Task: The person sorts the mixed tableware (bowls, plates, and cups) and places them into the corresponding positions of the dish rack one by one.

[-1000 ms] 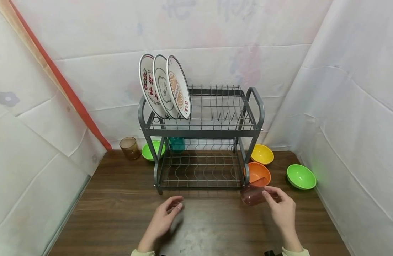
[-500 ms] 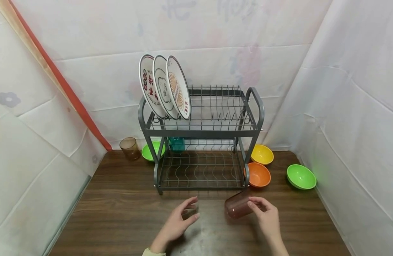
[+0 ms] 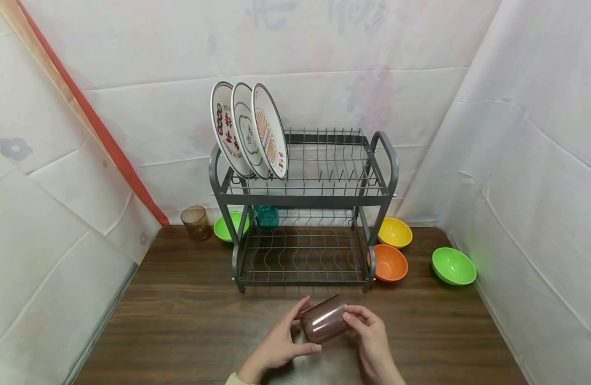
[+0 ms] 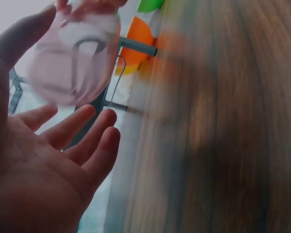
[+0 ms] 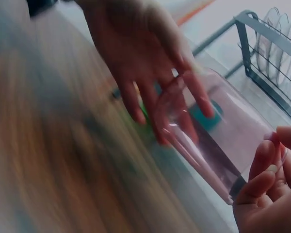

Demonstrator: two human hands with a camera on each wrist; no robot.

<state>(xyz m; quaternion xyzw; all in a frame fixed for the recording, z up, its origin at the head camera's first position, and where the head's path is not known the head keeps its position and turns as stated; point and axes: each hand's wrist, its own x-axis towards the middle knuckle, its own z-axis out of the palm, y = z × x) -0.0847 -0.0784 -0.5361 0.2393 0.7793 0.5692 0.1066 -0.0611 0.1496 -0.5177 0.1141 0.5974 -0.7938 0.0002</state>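
A see-through pinkish-purple cup [image 3: 325,320] lies tilted on its side above the front of the table. My right hand [image 3: 370,334] pinches it by the rim between thumb and fingers, which the right wrist view shows at the cup's edge [image 5: 233,126]. At the cup's base my left hand [image 3: 281,342] is spread, thumb on one side and fingers on the other. In the left wrist view the fingers [image 4: 99,141] look relaxed and uncurled beside the cup [image 4: 75,58]; whether they touch it I cannot tell.
Behind the hands stands a two-tier dish rack [image 3: 305,201] with three plates [image 3: 268,131] upright at upper left. A teal cup [image 3: 266,216] is at its lower left. Yellow [image 3: 394,232], orange [image 3: 390,263] and green [image 3: 453,266] bowls sit right; a brown cup [image 3: 196,222] and green bowl [image 3: 223,229] left.
The right hand has carried the cup leftward and toward the front, away from the orange bowl. My left hand has moved right to the cup's base, its thumb and fingers spreading wider.
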